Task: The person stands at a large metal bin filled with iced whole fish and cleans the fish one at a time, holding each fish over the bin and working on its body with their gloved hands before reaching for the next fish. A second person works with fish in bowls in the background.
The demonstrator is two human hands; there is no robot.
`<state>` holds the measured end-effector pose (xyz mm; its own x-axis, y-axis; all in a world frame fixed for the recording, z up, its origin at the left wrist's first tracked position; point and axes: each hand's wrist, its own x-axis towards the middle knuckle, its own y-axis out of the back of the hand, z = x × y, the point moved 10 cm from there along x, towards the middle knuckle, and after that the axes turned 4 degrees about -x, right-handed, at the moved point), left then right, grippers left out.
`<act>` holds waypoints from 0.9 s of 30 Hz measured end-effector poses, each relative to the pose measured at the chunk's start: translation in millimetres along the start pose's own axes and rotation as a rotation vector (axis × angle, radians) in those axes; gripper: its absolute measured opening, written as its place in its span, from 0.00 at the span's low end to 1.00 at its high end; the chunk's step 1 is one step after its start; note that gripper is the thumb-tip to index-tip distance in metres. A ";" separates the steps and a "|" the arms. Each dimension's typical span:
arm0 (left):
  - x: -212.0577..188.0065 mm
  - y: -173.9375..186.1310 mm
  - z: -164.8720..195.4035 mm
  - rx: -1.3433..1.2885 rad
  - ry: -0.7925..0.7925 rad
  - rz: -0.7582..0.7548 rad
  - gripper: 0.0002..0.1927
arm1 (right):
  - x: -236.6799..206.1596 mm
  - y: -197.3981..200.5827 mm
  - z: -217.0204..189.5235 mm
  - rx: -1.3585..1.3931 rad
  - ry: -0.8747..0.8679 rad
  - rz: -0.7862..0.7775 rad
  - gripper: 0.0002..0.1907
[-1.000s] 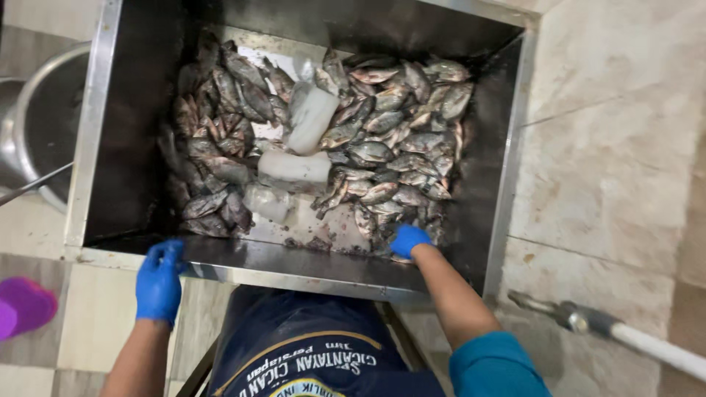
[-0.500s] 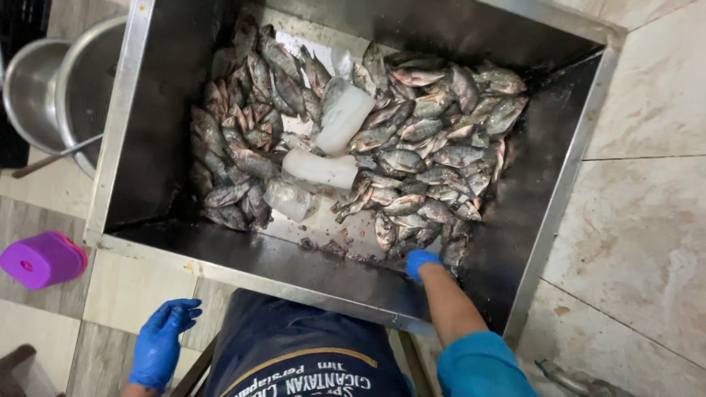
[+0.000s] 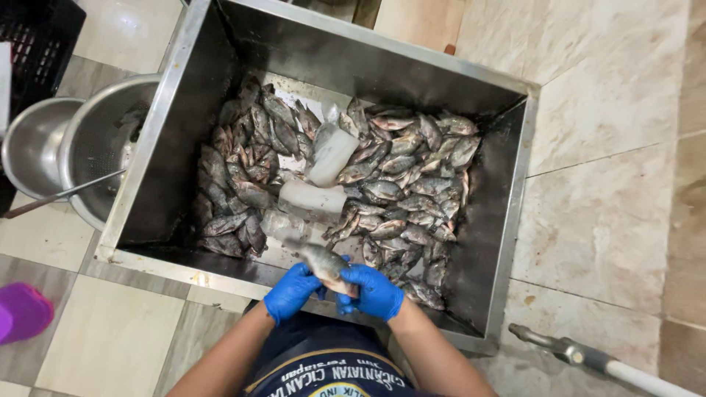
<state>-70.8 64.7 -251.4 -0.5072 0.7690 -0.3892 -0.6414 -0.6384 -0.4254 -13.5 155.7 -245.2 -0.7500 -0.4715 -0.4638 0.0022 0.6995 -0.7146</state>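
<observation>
A deep steel tub [image 3: 158, 132] sits on the tiled floor and holds many grey fish [image 3: 412, 191] in two heaps, with clear ice blocks [image 3: 329, 154] lying between them. Both my hands wear blue gloves. My left hand [image 3: 292, 291] and my right hand [image 3: 373, 291] together hold one grey fish [image 3: 323, 263] just above the tub's near rim, its head pointing left and up. My dark apron shows below the hands.
Two steel bowls [image 3: 44, 147] with a long handle across them stand left of the tub. A black crate [image 3: 33, 37] is at top left. A purple container [image 3: 22, 312] lies at lower left. A metal-tipped hose or handle [image 3: 581, 356] lies at lower right.
My right hand lifted one fish out of the tub. My left hand came up from beside the apron and joined it on the fish. The view shifted right and down.
</observation>
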 end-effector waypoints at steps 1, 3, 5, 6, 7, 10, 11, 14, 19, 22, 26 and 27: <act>1.8 -2.5 5.0 0.028 -0.010 0.007 0.18 | -1.3 -0.4 1.3 0.048 -0.029 0.013 0.23; 4.6 -8.4 11.7 0.084 -0.018 0.012 0.20 | -3.9 2.8 -3.2 0.078 -0.007 0.034 0.22; 4.7 -17.8 24.3 0.036 -0.124 -0.014 0.21 | -8.1 5.8 -5.0 0.070 -0.006 0.046 0.20; 4.6 -22.4 29.9 0.011 -0.178 -0.028 0.21 | -9.8 5.4 -5.2 0.046 -0.017 0.045 0.19; 4.6 -26.3 25.3 0.017 -0.137 -0.037 0.21 | -12.9 3.4 -4.0 0.026 -0.032 0.046 0.18; 5.6 -35.9 18.9 0.000 -0.080 -0.055 0.21 | -27.5 8.6 -26.0 -0.465 0.093 0.275 0.19; 7.2 -40.0 21.0 -0.036 -0.100 -0.056 0.20 | -34.9 2.2 -47.9 -0.784 0.239 0.385 0.19; 14.9 -42.0 28.0 -0.192 -0.121 0.034 0.20 | -54.1 -34.4 -92.3 -1.510 0.495 0.708 0.21; 17.4 -41.2 24.1 -0.331 0.060 0.283 0.25 | -57.9 -62.8 -107.1 -1.736 0.420 0.755 0.14; 12.0 -45.3 44.9 -0.190 -0.059 0.309 0.27 | -54.2 -56.8 -98.5 -1.613 0.252 0.608 0.17; 9.8 -48.1 46.9 -0.049 -0.044 0.327 0.29 | -51.1 -57.7 -97.4 -1.646 0.299 0.578 0.16; 10.6 -48.9 47.1 -0.029 -0.050 0.313 0.31 | -49.7 -56.2 -95.6 -1.637 0.306 0.585 0.15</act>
<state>-71.9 105.6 -196.3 -0.7059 0.5349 -0.4643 -0.4331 -0.8447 -0.3145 -39.6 191.2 -131.9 -0.9797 -0.0109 -0.2004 -0.1687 0.5856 0.7928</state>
